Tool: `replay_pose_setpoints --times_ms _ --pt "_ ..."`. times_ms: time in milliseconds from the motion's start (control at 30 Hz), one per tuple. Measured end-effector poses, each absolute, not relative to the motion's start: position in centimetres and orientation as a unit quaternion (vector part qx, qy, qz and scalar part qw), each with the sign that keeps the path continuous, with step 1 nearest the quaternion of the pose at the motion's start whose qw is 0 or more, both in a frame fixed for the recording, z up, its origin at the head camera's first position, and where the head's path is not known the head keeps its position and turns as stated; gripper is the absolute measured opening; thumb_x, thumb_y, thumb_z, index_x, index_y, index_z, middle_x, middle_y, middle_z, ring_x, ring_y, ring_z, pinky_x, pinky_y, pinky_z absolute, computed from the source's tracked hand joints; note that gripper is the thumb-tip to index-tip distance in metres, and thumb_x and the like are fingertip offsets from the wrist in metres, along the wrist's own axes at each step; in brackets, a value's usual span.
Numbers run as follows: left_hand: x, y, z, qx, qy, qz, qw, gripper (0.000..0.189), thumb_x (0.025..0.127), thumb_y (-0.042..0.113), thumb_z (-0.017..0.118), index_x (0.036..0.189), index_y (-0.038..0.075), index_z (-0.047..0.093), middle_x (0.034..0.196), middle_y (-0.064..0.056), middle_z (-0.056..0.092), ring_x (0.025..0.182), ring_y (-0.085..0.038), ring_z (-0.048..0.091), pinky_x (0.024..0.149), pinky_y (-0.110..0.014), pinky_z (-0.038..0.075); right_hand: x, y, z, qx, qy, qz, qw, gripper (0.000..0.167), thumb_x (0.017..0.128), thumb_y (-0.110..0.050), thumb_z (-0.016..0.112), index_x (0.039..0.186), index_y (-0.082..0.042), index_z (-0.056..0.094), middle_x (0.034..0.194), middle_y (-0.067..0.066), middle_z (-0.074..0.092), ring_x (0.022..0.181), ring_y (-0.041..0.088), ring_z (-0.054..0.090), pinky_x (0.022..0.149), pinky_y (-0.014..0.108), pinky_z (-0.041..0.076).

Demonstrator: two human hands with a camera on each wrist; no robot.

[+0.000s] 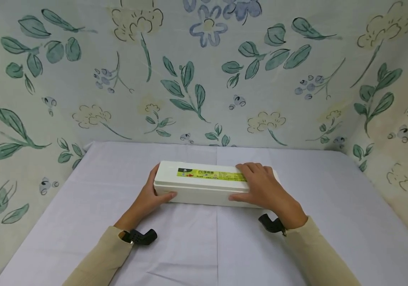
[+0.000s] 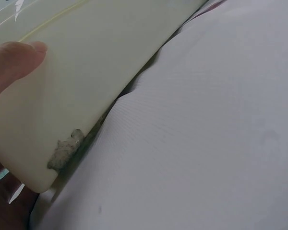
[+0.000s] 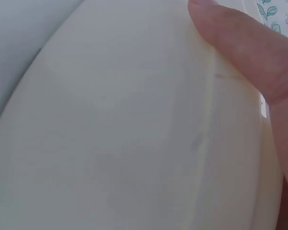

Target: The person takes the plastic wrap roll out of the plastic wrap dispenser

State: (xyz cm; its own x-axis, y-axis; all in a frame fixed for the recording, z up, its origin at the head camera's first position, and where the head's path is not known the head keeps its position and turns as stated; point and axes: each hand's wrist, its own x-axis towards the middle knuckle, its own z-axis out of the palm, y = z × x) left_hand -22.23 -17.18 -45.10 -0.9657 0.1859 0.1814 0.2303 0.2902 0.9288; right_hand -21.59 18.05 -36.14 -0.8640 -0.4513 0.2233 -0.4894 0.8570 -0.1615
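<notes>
A long white cling film box (image 1: 197, 194) lies crosswise on the table, a yellow-green label along its top. My left hand (image 1: 151, 198) grips its left end, the thumb on the front face and the other fingers round the end, mostly hidden. Toward the right end, my right hand (image 1: 262, 187) holds the box with its fingers over the top and its thumb against the front. In the left wrist view, a dark, rough patch (image 2: 66, 151) marks the lower corner of the box. The right wrist view has the thumb (image 3: 240, 38) lying across the box's upper edge.
A white cloth (image 1: 186, 246) with creases covers the table. Behind the table hangs a curtain (image 1: 204, 87) printed with leaves and flowers. Each wrist wears a black device, one on the left (image 1: 142, 237) and one on the right (image 1: 272, 223).
</notes>
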Motion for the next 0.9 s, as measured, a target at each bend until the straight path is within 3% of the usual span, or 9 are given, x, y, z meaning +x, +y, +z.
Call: replay_pose_setpoints --times_ms 900 --pt "-22.29 -17.06 -44.84 -0.125 -0.807 -0.576 0.016 0.106 0.077 0.028 0.082 0.154 0.027 0.010 0.152 -0.006 0.033 0.129 -0.029 0.042 0.103 -0.054 0.036 -22.26 18.12 -36.14 0.247 -0.957 0.122 0.088 0.097 0.064 -0.071 0.075 0.137 -0.012 0.051 0.132 0.012 0.054 0.116 0.031 0.047 0.090 0.052 0.032"
